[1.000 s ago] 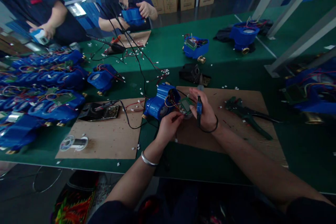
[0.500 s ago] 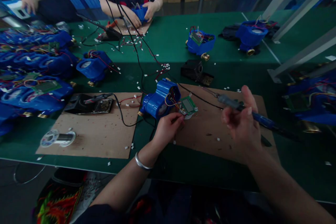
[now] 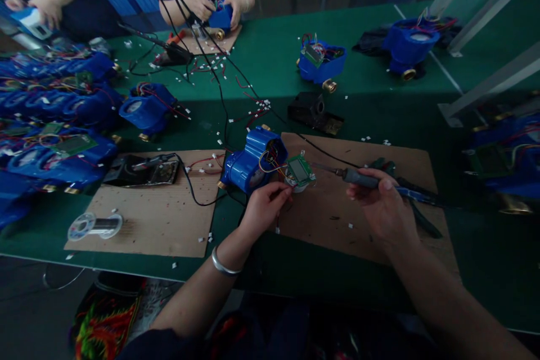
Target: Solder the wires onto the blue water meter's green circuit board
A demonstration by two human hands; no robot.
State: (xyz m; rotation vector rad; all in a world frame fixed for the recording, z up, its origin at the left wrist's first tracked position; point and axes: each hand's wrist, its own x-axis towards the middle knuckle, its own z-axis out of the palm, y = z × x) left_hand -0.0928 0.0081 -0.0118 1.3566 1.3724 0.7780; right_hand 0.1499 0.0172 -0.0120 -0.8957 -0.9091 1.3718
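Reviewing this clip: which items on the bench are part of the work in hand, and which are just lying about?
In use:
left hand at the wires of the small green circuit board
blue meter housing
right hand holding the soldering iron

Lying about:
solder spool
black stand
pliers
other blue meters

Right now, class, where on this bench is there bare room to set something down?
The left cardboard mat is bare between the solder spool and the blue meter. Green cloth lies open behind the right mat. The left edge is crowded with stacked meters.
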